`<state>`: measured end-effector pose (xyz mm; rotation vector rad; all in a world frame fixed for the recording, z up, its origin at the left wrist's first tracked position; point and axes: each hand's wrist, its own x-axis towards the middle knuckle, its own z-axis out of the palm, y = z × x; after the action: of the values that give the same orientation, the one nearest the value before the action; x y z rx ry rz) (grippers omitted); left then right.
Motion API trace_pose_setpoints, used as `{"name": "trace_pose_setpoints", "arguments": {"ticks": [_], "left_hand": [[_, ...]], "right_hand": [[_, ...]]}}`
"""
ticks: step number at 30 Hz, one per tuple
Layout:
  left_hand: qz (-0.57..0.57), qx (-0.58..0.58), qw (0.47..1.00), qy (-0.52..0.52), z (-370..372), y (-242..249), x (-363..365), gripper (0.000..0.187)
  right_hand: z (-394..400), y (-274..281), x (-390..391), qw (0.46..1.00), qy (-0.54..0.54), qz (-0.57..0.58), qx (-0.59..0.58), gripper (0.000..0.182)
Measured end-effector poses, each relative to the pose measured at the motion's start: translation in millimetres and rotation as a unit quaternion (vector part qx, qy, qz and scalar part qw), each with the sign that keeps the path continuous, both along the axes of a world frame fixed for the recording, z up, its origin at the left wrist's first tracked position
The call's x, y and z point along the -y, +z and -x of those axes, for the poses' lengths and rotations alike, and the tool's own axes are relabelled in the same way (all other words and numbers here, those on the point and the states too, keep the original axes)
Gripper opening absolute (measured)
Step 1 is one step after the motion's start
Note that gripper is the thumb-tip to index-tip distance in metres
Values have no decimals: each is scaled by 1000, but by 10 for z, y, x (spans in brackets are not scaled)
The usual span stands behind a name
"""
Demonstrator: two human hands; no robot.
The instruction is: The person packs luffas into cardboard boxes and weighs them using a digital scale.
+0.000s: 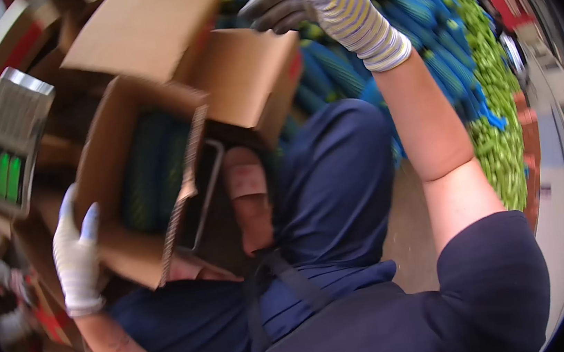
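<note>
My left hand (77, 258), in a white glove with bluish fingertips, is at the near left side of an open cardboard box (100, 137). Its thumb and a finger stand apart, right at the box's wall. Inside the box lie long dark-green vegetables in blue mesh (156, 169), blurred by motion. My right hand (297, 0), in a striped glove with grey fingers, is raised over a heap of blue-netted vegetables (409, 8). Its fingers are loosely stretched, with nothing visible in them.
A scale display (3, 173) with green digits stands at the left. A metal frame (207, 191) shows beside the box. Further cartons (146, 24) lie beyond it. Loose green produce (502, 151) is heaped at the right. Another person's gloved hand (20, 286) is at the far left.
</note>
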<state>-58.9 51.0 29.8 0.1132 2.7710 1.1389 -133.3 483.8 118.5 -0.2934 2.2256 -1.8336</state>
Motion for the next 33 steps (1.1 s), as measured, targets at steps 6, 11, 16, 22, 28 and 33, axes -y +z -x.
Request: {"name": "trace_pose_setpoints", "arguments": {"ticks": [6,11,16,22,28,33], "left_hand": [[5,37,998,60,110,-170,245,53],[79,-71,990,91,120,-78,284,53],[63,-111,991,36,96,-2,380,50],[-112,-131,984,47,-393,461,-217,51],[-392,118,897,-164,-634,627,-2118,90],[-540,205,810,-96,-621,631,-2754,118]], "right_hand": [[-1808,-1696,-1745,820,-186,-530,107,48],[-3089,-3035,-1193,695,-172,-681,151,107],[-2859,-2736,-1623,741,-197,-535,355,111],[-2861,-1744,-2188,884,-312,144,316,64],[-2359,-406,-1292,889,-273,350,110,72],[-2175,-178,-604,928,-84,358,-64,43]]}}
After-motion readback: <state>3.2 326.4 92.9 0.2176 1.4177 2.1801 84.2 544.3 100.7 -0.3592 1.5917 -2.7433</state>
